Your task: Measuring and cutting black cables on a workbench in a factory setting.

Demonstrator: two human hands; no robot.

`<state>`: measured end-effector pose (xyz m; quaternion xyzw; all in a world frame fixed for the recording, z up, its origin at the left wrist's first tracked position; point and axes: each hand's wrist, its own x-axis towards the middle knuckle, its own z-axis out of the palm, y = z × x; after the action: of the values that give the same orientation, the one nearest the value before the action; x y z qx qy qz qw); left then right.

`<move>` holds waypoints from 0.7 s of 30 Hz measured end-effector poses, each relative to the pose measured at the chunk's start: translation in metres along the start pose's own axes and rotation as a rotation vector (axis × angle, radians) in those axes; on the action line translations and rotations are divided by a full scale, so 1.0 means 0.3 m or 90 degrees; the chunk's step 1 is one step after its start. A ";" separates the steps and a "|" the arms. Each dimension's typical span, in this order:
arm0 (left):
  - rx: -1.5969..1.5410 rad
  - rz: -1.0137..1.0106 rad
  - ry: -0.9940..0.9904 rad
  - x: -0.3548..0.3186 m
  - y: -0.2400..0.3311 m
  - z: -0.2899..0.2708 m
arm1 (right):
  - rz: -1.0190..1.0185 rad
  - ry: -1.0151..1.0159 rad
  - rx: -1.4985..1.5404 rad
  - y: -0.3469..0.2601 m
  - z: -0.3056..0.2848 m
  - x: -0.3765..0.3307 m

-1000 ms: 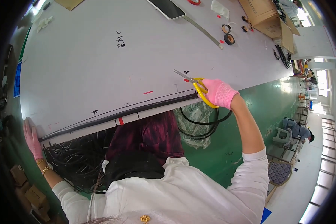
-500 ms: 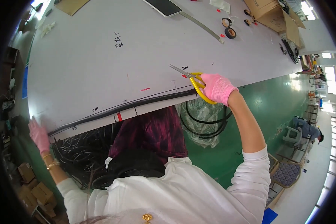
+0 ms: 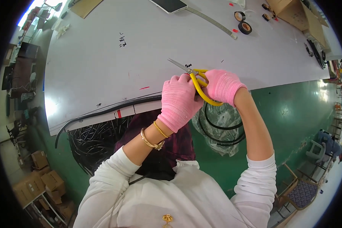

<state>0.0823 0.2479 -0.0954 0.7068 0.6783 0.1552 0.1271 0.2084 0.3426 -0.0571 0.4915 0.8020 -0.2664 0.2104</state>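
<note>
- Since the earlier frame, the left hand [image 3: 178, 102] has been coming across from the far left end of the table, and it is now sitting right up against the right hand [image 3: 222, 86] at the table's near edge.
- That is bringing both hands together at one spot on the black cable [image 3: 114, 110], which to me suggests a cut is being lined up there.
- Head view: the right hand's fingers are gripping the yellow loops of the scissors [image 3: 195, 78], with the blades pointing away to the upper left, nearly together.
- Left fingers are curling closed just beside the scissor handles, seemingly pinching the cable end; what lies under them I cannot tell.
- From those fingers the cable is running leftward along the white table [image 3: 102, 57] edge, past a red mark.
- Below the right wrist, coiled black cable in a clear bag [image 3: 220, 129] is hanging.
</note>
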 end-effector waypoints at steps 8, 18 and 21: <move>0.019 -0.023 0.002 0.017 0.018 -0.005 | -0.033 0.013 0.031 0.012 -0.008 -0.023; -0.224 0.039 -0.097 0.018 -0.026 -0.059 | -0.179 0.182 0.232 0.130 0.089 -0.101; -0.346 -0.069 -0.213 -0.003 -0.047 -0.138 | -0.243 0.326 0.564 0.094 0.099 -0.189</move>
<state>0.0531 0.2465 -0.0630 0.6255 0.6186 0.2050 0.4289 0.2603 0.2961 -0.0521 0.4279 0.7136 -0.4841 -0.2708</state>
